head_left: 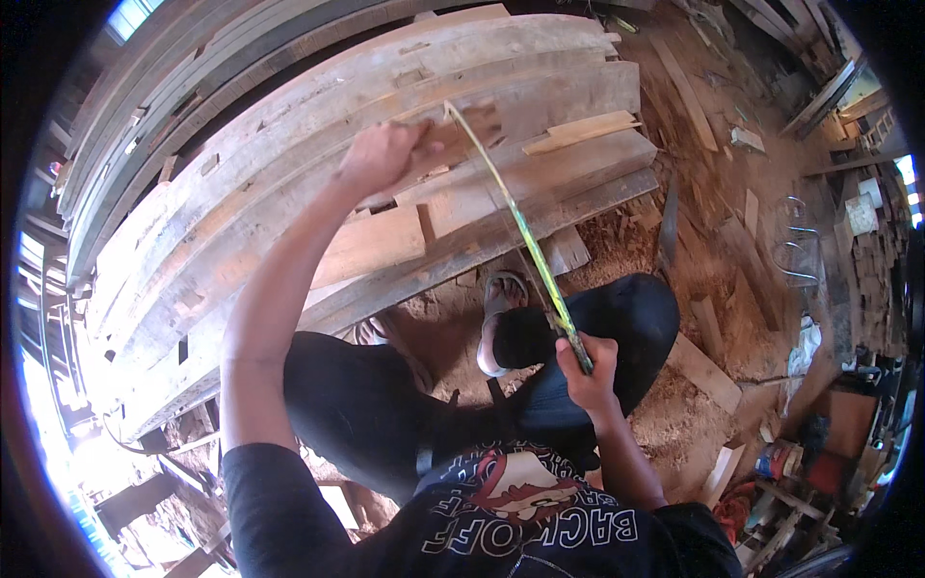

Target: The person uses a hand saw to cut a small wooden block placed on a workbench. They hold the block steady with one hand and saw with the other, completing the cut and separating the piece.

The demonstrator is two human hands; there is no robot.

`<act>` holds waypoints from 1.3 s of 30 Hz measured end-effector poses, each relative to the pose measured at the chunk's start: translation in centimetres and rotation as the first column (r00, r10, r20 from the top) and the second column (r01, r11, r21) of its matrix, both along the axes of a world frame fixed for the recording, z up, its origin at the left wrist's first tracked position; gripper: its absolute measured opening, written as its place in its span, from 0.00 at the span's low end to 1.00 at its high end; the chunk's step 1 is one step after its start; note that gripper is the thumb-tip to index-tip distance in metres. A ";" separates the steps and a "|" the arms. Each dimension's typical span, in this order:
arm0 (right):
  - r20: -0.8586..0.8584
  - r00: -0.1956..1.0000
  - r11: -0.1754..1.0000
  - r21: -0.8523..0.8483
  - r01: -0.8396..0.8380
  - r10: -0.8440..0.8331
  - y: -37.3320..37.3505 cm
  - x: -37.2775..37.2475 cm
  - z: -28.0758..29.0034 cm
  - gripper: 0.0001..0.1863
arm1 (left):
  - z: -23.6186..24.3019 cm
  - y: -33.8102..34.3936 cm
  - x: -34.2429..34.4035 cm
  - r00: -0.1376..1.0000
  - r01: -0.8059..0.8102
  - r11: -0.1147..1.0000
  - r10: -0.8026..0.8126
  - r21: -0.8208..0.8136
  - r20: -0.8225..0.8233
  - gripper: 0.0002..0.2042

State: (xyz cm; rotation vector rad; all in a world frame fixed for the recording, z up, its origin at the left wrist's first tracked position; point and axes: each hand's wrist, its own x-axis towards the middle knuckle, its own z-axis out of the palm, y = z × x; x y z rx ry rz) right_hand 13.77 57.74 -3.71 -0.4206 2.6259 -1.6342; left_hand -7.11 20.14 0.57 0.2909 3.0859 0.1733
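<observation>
My right hand is closed around the lower end of a slim bow saw. Its bowed frame is green and yellow, and a thin dark line, seemingly the blade, runs beside it. The saw's far tip reaches up beside a brown piece of wood on the bench of planks. Curled fingers of my left hand grip the near part of that piece; the fingertips are partly hidden. A paler wood block lies nearer to me, below my left hand.
A thin split board lies on the planks to the right. Sawdust and wood offcuts cover the floor at right. My bent legs and sandalled foot are close to the bench's front edge. Long timbers are stacked behind.
</observation>
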 end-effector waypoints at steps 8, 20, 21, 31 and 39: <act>0.102 0.993 0.975 -0.205 0.087 -0.067 -6.8 -8.1 -5.3 0.18 | 3.6 -6.2 -7.5 0.992 -0.063 0.996 0.054 -0.067 -0.118 0.30; 0.256 0.966 0.939 -0.341 0.052 0.039 -7.7 -8.1 -5.8 0.14 | 2.6 -7.6 -9.3 0.989 0.005 0.989 -0.027 -0.151 -0.144 0.32; 0.328 0.944 0.945 -0.314 0.089 0.020 -8.1 -8.7 -5.6 0.14 | 2.4 -7.9 -9.6 0.993 -0.006 0.990 -0.010 -0.138 -0.119 0.31; 0.051 0.999 0.988 -0.152 0.015 -0.008 -10.5 -11.3 -4.7 0.19 | 0.2 -10.6 -10.9 0.977 -0.048 0.999 0.045 -0.011 -0.208 0.31; 0.087 0.996 0.991 -0.130 0.026 -0.015 -11.0 -12.4 -4.6 0.17 | 1.1 -11.5 -12.9 0.951 0.014 1.000 -0.016 -0.010 -0.310 0.30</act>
